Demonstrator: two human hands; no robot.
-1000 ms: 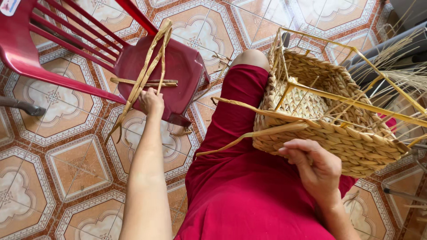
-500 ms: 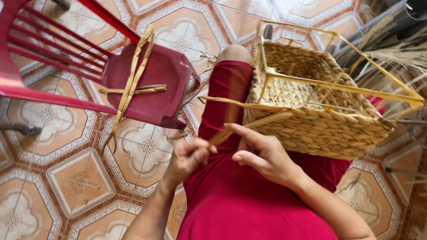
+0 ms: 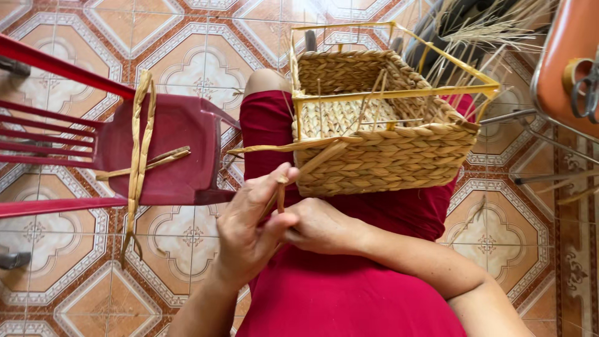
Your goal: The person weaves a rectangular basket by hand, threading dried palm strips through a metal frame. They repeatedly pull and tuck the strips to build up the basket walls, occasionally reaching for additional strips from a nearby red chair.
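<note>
Patterned tiles in orange, cream and grey-green cover the floor (image 3: 56, 293). A red plastic chair (image 3: 175, 150) stands to my left with loose straw strips (image 3: 140, 137) draped over its seat. I sit in red cloth, and a half-woven basket (image 3: 380, 134) on a yellow wire frame rests on my lap. My left hand (image 3: 249, 228) and right hand (image 3: 321, 224) meet just below it, both pinching one flat straw strand (image 3: 299, 171) that runs up to the braided, coarse basket wall.

The red chair (image 3: 168, 150) runs off the left edge, and the basket (image 3: 380, 143) hides the right knee.
</note>
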